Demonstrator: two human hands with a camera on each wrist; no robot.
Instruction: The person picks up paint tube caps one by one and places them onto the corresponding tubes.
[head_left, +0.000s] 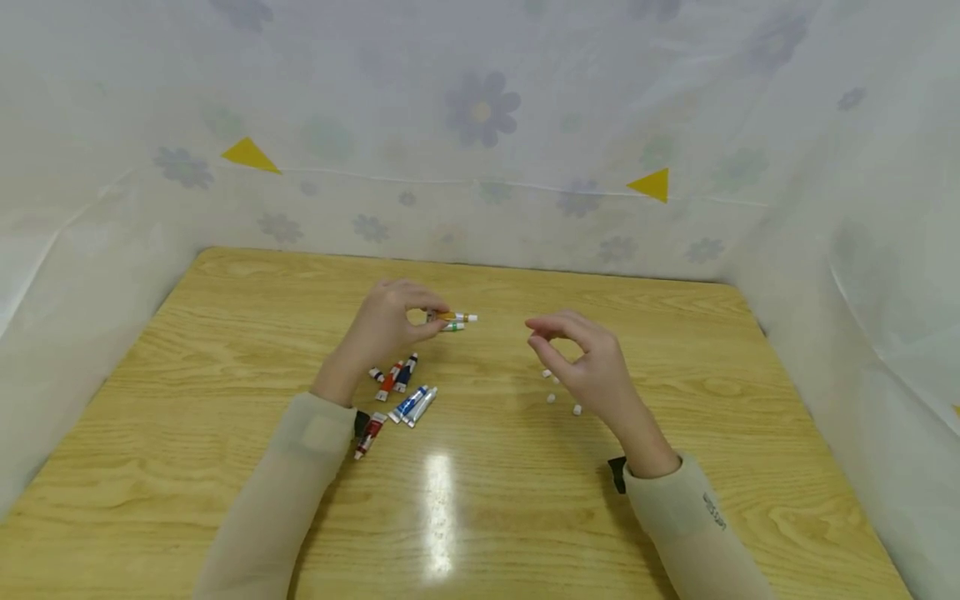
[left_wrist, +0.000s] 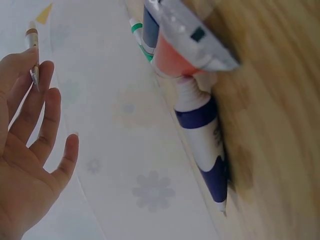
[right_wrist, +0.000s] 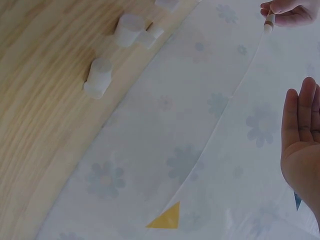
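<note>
My left hand (head_left: pixel 386 321) pinches a paint tube (head_left: pixel 459 317) with an ochre band and a white cap end between thumb and fingertips. In the left wrist view the tube (left_wrist: pixel 33 42) is held well above the table. A green-banded tube (head_left: pixel 453 327) shows just below it in the head view. My right hand (head_left: pixel 588 354) hovers across from it, thumb and forefinger tips close together with a small gap; in the right wrist view its fingers (right_wrist: pixel 306 115) look extended. Several small white caps (head_left: pixel 577 410) lie on the table under the right hand.
Near my left wrist lie several paint tubes: a red one (head_left: pixel 370 436), a blue one (head_left: pixel 408 403), a silver one (head_left: pixel 421 407), an orange one (head_left: pixel 389 381) and a dark blue one (head_left: pixel 406 372). Flowered white sheeting (head_left: pixel 480 217) stands around the wooden table (head_left: pixel 525 517).
</note>
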